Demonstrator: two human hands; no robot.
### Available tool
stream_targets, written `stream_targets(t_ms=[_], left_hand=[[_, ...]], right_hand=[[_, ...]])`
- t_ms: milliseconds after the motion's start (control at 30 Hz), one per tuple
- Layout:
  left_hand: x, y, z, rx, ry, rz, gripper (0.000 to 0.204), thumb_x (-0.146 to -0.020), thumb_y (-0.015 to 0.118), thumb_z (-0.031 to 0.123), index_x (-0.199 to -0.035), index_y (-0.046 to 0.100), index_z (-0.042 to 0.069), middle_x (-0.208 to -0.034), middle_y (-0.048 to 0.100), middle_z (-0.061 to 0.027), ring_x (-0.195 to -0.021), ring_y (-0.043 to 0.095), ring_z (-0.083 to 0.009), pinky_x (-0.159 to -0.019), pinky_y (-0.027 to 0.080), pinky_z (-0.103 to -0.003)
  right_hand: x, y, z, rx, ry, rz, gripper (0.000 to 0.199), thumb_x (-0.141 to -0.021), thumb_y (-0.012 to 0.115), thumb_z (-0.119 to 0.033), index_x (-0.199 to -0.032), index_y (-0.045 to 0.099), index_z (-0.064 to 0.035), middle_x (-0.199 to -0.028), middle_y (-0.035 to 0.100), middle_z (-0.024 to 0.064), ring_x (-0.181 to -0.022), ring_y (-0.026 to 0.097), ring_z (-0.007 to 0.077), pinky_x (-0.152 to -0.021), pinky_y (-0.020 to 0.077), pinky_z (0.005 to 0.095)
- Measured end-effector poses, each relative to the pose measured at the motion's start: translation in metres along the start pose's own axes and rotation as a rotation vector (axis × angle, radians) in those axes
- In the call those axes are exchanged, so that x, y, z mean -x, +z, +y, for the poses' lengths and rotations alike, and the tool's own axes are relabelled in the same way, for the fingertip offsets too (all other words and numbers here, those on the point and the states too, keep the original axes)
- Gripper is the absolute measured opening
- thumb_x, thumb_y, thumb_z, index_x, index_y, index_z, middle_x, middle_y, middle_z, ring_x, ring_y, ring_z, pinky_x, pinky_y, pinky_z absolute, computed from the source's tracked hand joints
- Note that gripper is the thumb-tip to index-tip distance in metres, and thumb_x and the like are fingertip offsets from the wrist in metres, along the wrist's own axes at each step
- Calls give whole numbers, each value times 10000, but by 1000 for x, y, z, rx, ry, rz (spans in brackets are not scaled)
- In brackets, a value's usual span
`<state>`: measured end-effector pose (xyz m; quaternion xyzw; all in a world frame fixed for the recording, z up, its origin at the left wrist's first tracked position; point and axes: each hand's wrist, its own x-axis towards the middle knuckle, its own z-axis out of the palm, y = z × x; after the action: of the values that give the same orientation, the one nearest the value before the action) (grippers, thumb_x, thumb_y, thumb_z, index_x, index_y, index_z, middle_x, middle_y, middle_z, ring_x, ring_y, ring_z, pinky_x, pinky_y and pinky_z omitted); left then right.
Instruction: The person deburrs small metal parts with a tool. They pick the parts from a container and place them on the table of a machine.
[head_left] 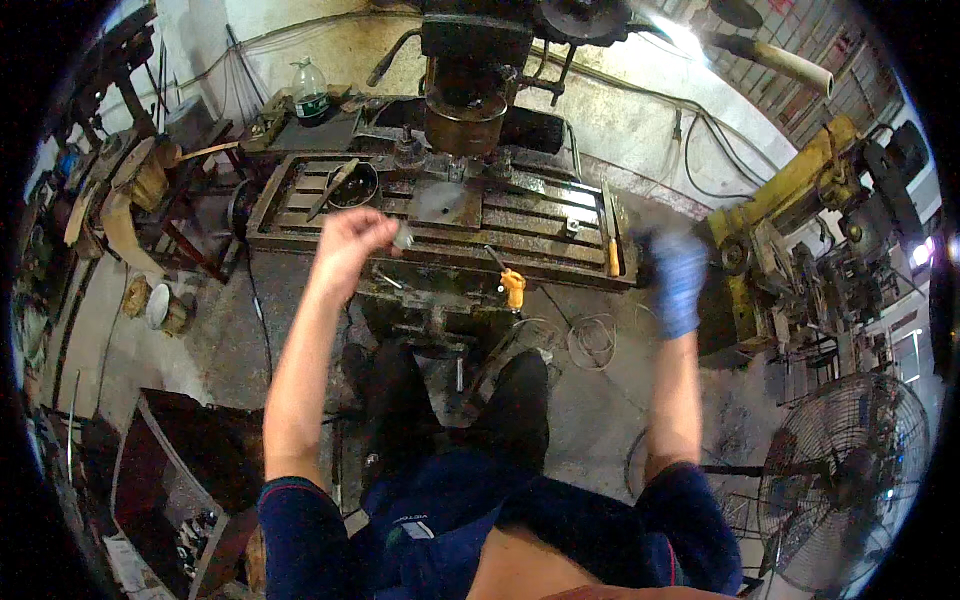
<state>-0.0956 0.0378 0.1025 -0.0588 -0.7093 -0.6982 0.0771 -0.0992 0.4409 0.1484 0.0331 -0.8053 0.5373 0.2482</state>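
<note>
My bare left hand (350,250) is raised over the front edge of the slotted machine table (560,262). Its fingers pinch a small, pale, shiny piece (403,237), too small to name. My right hand (677,275) wears a blue glove and is out to the right, past the table's end. Motion smears its fingers, so their pose and any content are unclear. Behind my left hand sits a round dark bowl (368,190) with a brush-like tool (333,188) lying across it. A flat metal plate (445,203) lies under the machine's spindle head (465,115).
A yellow air gun (513,287) hangs at the table's front. A yellow-handled tool (613,255) lies near the table's right end. At lower right stands a large fan (845,480); a yellow machine (790,190) is beyond it. Coiled hose (592,342) lies on the floor.
</note>
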Motion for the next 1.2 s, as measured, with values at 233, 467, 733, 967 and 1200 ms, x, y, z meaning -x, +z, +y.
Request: stream_targets(t_ms=[233,467,733,967,1200], left_hand=[[58,-4,-88,759,-266,132,114,-820,590,104,-860,565,0,-845,613,-101,-760,614,-224,-758,503,-388],[68,-33,-117,896,-360,256,97,-814,577,96,-822,552,2,-820,618,-121,-730,630,-267,-768,503,-408],[74,-38,-133,881,-353,244,108,-798,575,73,-847,567,-22,-807,615,-115,-691,631,-281,-708,519,-415],[79,-37,-127,915,-354,212,138,-812,584,106,-844,571,-27,-800,621,-121,-681,626,-260,-691,517,-387],[95,-46,-115,681,-418,281,202,-837,600,206,-767,559,21,-682,601,-66,-515,554,-149,-505,466,-272]], right_hand=[[119,145,193,-347,576,-446,338,-754,691,-253,-983,611,-17,-814,604,10,-701,532,91,-638,433,251],[118,186,185,-191,550,-248,351,-703,733,-243,-934,594,-19,-790,597,-6,-669,534,110,-620,435,267],[71,126,78,544,-74,-321,541,-700,690,-350,-1063,534,19,-1017,578,202,-939,568,326,-817,451,357],[25,175,7,1095,-36,-776,545,-736,523,-558,-838,652,-39,-791,626,201,-753,611,343,-682,475,407],[-32,234,33,1096,-17,-661,507,-734,518,-498,-818,651,-16,-850,627,211,-816,610,352,-715,476,408]])
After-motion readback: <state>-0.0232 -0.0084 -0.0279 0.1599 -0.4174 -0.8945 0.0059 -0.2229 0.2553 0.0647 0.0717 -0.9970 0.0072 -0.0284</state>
